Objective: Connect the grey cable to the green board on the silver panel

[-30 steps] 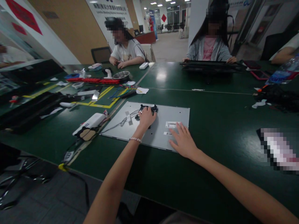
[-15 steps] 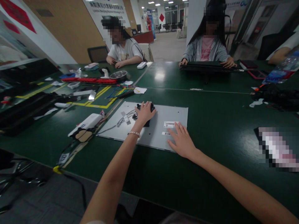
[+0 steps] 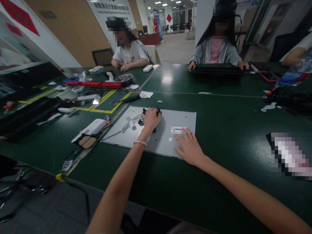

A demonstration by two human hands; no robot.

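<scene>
Ceiling lights (image 3: 162,3) are shining over a hall where a wood-panelled wall (image 3: 73,29) is running along the left, a black chair (image 3: 102,57) is standing behind the green table (image 3: 219,107), and grey floor (image 3: 48,211) is showing below.

A panel (image 3: 168,120) lies on the table (image 3: 219,110), a white device (image 3: 91,127) left of it

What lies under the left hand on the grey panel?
A black part shows past the left hand, with grey cables running off along the grey panel. The hand covers the part's middle.
</scene>
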